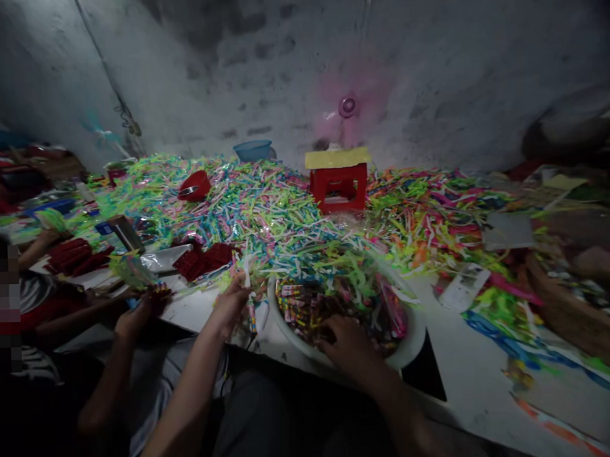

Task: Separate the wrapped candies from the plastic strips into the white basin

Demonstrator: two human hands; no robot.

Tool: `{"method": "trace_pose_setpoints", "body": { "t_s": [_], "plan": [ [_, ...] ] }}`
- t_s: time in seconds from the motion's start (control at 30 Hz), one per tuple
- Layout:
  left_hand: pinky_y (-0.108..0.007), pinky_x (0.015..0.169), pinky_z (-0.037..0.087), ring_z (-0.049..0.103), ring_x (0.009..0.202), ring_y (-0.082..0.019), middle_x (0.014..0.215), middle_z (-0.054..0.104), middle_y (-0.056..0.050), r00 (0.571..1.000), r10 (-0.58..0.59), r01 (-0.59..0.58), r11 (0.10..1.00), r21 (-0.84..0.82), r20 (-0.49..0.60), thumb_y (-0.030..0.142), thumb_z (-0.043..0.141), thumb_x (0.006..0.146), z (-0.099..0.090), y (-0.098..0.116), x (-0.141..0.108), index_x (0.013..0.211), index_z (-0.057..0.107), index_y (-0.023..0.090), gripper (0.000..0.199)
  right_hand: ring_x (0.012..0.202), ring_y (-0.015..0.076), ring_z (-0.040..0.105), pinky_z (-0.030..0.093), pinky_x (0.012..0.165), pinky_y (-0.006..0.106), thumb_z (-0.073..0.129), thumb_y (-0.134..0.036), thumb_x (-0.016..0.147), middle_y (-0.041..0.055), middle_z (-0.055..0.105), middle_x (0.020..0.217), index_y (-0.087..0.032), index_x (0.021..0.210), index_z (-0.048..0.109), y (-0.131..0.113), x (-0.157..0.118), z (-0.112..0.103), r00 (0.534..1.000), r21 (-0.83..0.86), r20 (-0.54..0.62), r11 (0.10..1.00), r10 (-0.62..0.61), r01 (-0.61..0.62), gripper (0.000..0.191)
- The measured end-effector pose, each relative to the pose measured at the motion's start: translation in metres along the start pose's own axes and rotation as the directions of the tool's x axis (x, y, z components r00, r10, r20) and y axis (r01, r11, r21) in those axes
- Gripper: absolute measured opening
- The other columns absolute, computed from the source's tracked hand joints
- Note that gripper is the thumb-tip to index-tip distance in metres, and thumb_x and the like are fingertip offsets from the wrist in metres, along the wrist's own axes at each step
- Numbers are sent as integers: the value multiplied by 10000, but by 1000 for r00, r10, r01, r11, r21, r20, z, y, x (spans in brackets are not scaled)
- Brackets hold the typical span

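Note:
A wide pale basin (417, 328) stands in front of me, holding many small items with pink and yellow bands. Into its near side reaches my right hand (349, 343), fingers curled down among the pieces; what they grip is hidden. Just left of the rim, my left hand (231, 303) is raised with its fingers pinched on a thin white strip (247, 269). Light green and white strips lie across the basin's far edge. Between the left hand and the basin, more small banded pieces are blurred.
A large heap of colourful strips (244, 204) covers the table towards the wall. On it are a red bowl (197, 185), a blue basin (252, 150) and a red stool (338, 188) near a spinning pink fan (348, 107). At left, co-workers' hands (135, 318) hold similar pieces beside dark red bundles (203, 260).

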State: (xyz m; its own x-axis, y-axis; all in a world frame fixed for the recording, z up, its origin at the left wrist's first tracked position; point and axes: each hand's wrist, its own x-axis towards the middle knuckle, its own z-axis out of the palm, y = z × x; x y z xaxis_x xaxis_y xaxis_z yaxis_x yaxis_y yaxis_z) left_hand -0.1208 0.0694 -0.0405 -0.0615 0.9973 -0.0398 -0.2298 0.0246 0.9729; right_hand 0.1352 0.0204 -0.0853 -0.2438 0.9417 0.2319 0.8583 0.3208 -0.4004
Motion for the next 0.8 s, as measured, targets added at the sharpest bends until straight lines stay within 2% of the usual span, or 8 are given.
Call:
{"method": "trace_pose_setpoints", "body": {
  "t_s": [0.13,0.23,0.3,0.37,0.47,0.6,0.7,0.8],
  "plan": [
    [-354,734,529,682,801,-236,874,708,-106,984,149,-104,924,369,-95,353,636,704,-25,10,36,930,587,158,302,886,265,621,467,793,371,709,-215,733,95,666,918,-181,849,681,-2,1,-4,1000,28,20,999,-24,24,124],
    [-406,884,480,625,1039,-305,975,698,-140,958,245,-131,832,539,-147,282,682,671,-35,19,65,947,611,144,317,889,244,612,468,789,357,696,-209,756,71,635,923,-207,876,670,-6,-4,-8,998,77,-65,997,-20,25,123],
    [-416,1008,397,531,1199,-329,1122,666,-167,948,300,-162,745,647,-108,243,708,651,-32,19,78,981,631,138,354,877,238,607,464,775,356,665,-222,787,58,620,908,-223,881,660,-7,-8,-9,992,92,-129,995,-12,24,94],
    [-411,1060,344,507,1229,-334,1203,640,-171,955,297,-195,656,729,-11,261,723,658,-22,14,84,1001,658,141,369,875,234,608,460,769,350,621,-236,825,48,626,895,-230,889,646,-8,-11,-9,984,115,-178,992,-24,45,68],
    [-385,1022,382,577,1140,-320,1158,677,-139,969,211,-225,534,815,130,337,751,653,-3,3,86,961,700,173,353,830,213,625,460,734,314,551,-278,880,36,649,845,-222,907,615,-8,-15,-7,973,150,-228,987,-28,64,89],
    [-352,921,430,622,1046,-301,1022,722,-118,973,118,-228,399,888,197,319,706,698,10,0,81,866,715,180,219,717,202,639,443,625,280,487,-354,914,24,653,754,-223,920,585,-9,-17,-7,968,177,-245,984,54,-10,164],
    [-360,840,437,645,941,-302,927,724,-135,976,101,-217,333,918,193,229,642,728,3,11,69,817,701,153,130,634,194,631,437,577,277,461,-452,915,3,631,676,-229,899,545,-9,-18,-8,956,303,-243,949,164,-85,239],
    [-318,754,438,644,844,-250,863,712,-90,975,112,-218,322,921,191,233,586,767,-12,26,46,849,664,165,132,583,181,618,460,553,277,474,-541,882,-12,601,647,-233,863,483,-7,-19,-9,931,498,-219,854,292,-151,309]
  ]
}}
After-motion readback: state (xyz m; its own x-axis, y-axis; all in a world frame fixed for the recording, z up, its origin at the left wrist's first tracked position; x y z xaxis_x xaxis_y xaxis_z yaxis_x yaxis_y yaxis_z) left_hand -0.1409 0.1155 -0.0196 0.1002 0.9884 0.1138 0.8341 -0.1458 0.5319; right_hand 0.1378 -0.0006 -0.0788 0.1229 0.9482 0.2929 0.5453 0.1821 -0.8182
